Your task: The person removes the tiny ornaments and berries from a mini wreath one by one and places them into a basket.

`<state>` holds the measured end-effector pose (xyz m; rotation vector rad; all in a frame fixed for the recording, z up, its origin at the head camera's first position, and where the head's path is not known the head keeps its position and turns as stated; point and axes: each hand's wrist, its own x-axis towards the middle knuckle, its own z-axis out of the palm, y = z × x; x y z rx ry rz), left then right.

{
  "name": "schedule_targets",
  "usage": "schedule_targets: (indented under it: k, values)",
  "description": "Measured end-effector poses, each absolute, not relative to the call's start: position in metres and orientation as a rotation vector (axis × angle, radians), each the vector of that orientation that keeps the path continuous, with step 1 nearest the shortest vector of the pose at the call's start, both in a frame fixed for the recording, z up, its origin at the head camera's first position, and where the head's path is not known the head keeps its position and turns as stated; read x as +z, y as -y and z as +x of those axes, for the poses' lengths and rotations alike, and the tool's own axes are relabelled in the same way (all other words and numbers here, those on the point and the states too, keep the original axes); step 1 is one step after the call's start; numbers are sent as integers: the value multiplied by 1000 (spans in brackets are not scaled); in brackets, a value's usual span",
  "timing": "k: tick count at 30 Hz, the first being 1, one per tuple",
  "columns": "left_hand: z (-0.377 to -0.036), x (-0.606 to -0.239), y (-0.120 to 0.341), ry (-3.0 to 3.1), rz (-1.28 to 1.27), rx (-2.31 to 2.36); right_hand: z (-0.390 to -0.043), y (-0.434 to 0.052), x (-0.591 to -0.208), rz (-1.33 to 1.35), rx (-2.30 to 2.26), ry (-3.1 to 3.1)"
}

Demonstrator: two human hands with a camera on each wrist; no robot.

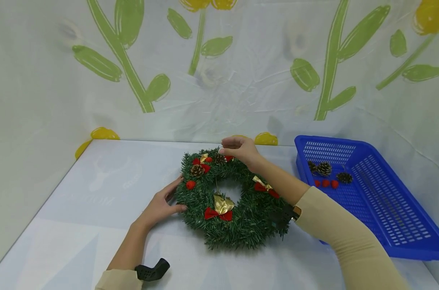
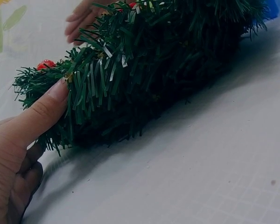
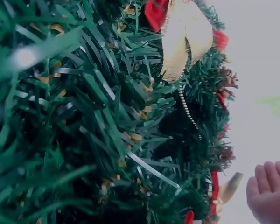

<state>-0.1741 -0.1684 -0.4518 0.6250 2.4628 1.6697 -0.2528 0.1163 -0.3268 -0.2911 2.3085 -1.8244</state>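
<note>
A green tinsel wreath (image 1: 241, 225) lies flat on the white table (image 1: 78, 209), trimmed with red-and-gold bows (image 1: 219, 209), pine cones (image 1: 197, 170) and red berries (image 1: 190, 185). My left hand (image 1: 165, 203) rests against the wreath's left rim. In the left wrist view its thumb (image 2: 42, 112) presses the wreath's needles (image 2: 144, 70). My right hand (image 1: 239, 149) reaches over the wreath's far rim with its fingertips bunched in a pinch, beside a small cone and a red piece (image 1: 229, 158). What they pinch is hidden. The right wrist view shows needles (image 3: 84, 121) close up and fingertips (image 3: 266, 186).
A blue plastic basket (image 1: 393, 217) stands at the right of the table, holding pine cones (image 1: 324, 168) and red berries (image 1: 326, 183). A cloth backdrop printed with flowers (image 1: 212, 60) rises behind and at the left of the table.
</note>
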Motion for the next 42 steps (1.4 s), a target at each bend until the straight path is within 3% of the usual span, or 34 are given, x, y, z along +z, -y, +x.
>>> schedule_targets:
  k: [20,42]
  values:
    - [-174,-455,167,-2484,640,1658,-270,-114,-363,-370,-1485,-2453]
    - [-174,-454,168,-2437,627,1693,-278,-111,-369,-378,-1084,-2722]
